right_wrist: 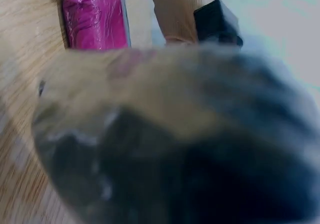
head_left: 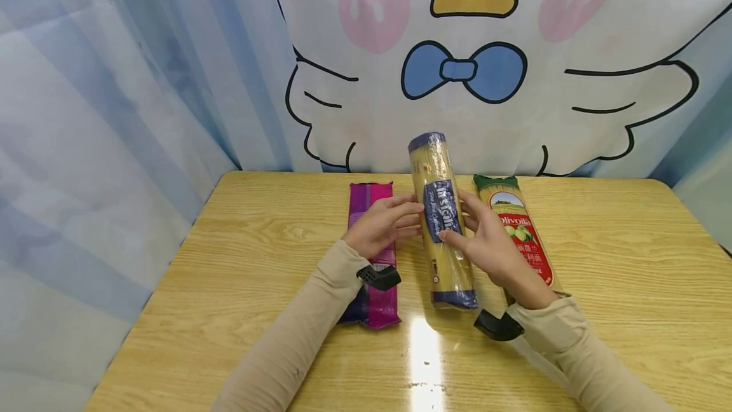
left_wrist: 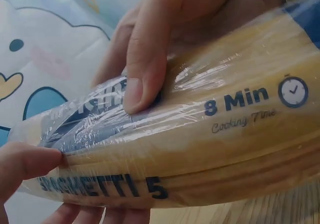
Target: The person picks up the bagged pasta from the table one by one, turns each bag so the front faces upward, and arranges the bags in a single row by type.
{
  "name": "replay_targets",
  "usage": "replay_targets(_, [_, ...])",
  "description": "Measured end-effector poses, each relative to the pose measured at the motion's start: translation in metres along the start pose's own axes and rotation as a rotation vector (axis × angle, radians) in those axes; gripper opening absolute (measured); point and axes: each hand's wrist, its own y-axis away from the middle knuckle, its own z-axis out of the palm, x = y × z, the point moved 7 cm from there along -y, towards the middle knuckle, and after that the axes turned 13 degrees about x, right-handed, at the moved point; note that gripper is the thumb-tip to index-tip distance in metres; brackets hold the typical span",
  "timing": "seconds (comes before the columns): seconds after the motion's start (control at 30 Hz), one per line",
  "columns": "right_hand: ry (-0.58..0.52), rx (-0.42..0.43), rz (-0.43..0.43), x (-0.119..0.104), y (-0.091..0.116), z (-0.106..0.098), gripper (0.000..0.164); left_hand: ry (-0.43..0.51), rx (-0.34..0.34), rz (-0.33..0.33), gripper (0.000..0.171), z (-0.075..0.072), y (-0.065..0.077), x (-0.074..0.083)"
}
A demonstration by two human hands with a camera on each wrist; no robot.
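A clear-wrapped pack of spaghetti [head_left: 433, 164] with a blue label and blue ends is held above the table, tilted. My right hand [head_left: 496, 245] grips its right side, thumb across the front. At its left edge is my left hand [head_left: 384, 224]. In the left wrist view, the left thumb [left_wrist: 32, 159] presses the wrapper of the spaghetti pack [left_wrist: 240, 149] and fingers show beneath it. "Spaghetti 5" and "8 Min" are legible there. A dark, blurred end of the pack [right_wrist: 150, 149] fills much of the right wrist view.
A magenta and purple packet [head_left: 382, 304] lies on the wooden table [head_left: 240, 259] under the left hand. Right of the pack lies a green and red pasta packet [head_left: 517, 224], partly covered by the right hand. A printed cartoon curtain [head_left: 377, 113] hangs behind the table.
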Motion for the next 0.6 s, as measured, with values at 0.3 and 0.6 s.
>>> replay_targets(0.3, [-0.043, -0.062, 0.024, 0.005, -0.004, 0.001, 0.079, 0.019, 0.064, -0.016, 0.053, -0.003, 0.0, -0.001])
replay_targets(0.6, [0.017, -0.084, 0.061, 0.014, -0.008, -0.005, 0.08, 0.05, 0.127, 0.018, 0.055, -0.005, 0.001, 0.004])
